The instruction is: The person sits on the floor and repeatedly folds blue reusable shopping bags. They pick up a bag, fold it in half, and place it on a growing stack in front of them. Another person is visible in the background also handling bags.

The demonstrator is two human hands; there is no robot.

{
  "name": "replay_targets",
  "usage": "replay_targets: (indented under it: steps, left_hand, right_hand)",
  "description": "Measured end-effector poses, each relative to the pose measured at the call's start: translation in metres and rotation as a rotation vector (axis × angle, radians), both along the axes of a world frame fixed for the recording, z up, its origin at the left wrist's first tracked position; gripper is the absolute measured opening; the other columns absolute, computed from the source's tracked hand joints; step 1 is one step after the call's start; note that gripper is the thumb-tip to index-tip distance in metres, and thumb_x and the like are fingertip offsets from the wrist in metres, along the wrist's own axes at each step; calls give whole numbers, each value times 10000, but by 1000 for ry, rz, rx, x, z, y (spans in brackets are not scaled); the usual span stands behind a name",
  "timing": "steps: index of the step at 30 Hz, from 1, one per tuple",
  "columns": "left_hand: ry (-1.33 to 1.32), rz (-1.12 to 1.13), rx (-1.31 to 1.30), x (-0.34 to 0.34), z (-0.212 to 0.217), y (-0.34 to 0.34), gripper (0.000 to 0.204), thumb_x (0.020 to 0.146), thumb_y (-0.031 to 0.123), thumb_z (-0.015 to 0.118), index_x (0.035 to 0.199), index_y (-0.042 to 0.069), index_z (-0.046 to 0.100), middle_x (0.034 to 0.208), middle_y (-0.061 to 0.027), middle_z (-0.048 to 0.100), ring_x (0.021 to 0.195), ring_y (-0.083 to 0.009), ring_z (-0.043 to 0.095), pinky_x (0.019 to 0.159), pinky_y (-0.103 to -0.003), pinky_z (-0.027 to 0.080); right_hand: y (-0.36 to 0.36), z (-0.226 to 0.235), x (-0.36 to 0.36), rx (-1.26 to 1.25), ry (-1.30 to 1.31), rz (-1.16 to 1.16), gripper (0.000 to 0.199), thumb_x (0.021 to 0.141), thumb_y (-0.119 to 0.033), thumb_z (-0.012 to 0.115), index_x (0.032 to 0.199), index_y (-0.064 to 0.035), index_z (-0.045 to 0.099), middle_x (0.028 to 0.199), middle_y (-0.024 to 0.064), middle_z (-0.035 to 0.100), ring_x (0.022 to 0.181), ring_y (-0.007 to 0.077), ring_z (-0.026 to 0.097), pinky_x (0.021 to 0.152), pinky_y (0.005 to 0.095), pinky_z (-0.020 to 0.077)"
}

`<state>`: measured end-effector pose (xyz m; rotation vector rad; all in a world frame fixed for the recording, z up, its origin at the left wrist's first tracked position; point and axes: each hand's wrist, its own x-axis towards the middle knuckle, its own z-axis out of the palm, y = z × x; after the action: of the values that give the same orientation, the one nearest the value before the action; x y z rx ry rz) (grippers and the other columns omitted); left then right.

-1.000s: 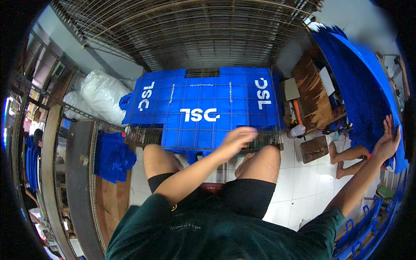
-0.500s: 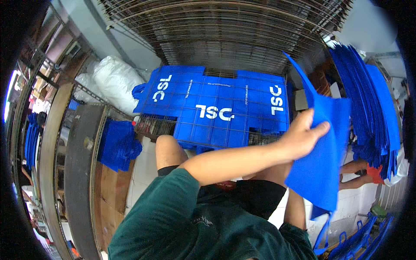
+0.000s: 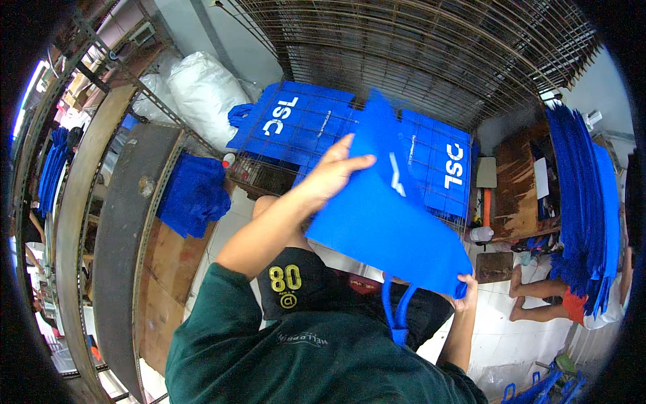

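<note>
1. Your right hand point(image 3: 465, 291) sits low and close to your body, fingers curled tight around the lower corner of a blue bag point(image 3: 387, 229), just above its loop handles point(image 3: 397, 311), which dangle toward your lap.
2. The bag is in the air over your knees, tilted, its pointed upper end aimed away from you.
3. Your left hand point(image 3: 333, 174) is raised higher, fingers stretched out flat and fairly wide, lying along the bag's upper left edge; whether the thumb pinches the cloth you cannot tell from here.
4. Beyond the bag, flat blue bags with white print point(image 3: 296, 128) lie spread on a wire rack point(image 3: 262, 172) in front of your knees.
5. To your left, a heap of folded blue cloth point(image 3: 193, 195) rests on a wooden board; farther back stands a white sack point(image 3: 202, 94).
6. To your right, a tall stack of blue bags point(image 3: 582, 202) stands past a wooden table point(image 3: 515, 182), with another person's bare feet point(image 3: 518, 296) on the tiles beside it.
</note>
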<state>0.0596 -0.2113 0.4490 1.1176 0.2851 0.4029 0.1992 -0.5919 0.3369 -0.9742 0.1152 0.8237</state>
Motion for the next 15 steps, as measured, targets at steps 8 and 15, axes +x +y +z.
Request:
replay_targets:
  steps: [8, 15]
  left_hand:
    - [223, -11, -185, -33, -18, 114, 632, 720, 167, 584, 1313, 48, 399, 1040, -128, 584, 867, -224, 596, 766, -341, 504]
    - [-86, -3, -64, -36, 15, 154, 703, 703, 99, 567, 1369, 67, 344, 1120, -104, 562, 930, -197, 579, 821, -322, 487]
  right_hand:
    - [80, 48, 66, -113, -277, 96, 581, 622, -34, 543, 1196, -22, 455, 1037, 102, 565, 932, 251, 570, 824, 388, 506]
    - [131, 108, 80, -48, -432, 23, 571, 618, -68, 545, 1175, 6, 445, 1061, 145, 561, 933, 297, 568, 838, 388, 487]
